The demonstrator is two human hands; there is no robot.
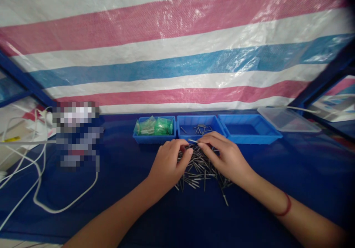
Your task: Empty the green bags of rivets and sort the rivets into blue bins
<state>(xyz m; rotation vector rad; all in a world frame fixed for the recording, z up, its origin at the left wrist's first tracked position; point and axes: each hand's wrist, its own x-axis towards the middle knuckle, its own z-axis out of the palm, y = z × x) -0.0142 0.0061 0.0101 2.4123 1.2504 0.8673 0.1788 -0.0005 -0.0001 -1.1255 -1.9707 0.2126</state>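
A loose pile of thin metal blind rivets (195, 164) lies on the dark blue table between my hands. My right hand (226, 155) pinches a single blind rivet (193, 141) between thumb and forefinger, just above the pile and in front of the middle blue bin (181, 121). At the pile's left edge is my left hand (169, 159), its thumb and forefinger apart and nothing visible between them; its other fingers are partly hidden. Several similar rivets lie inside the middle bin.
The left blue bin (135, 135) holds green and clear plastic packets (161, 126). To the right stand another blue bin (273, 134) and a translucent lid (294, 122). White cables (44, 207) run over the table's left side. A striped plastic sheet (166, 66) hangs behind.
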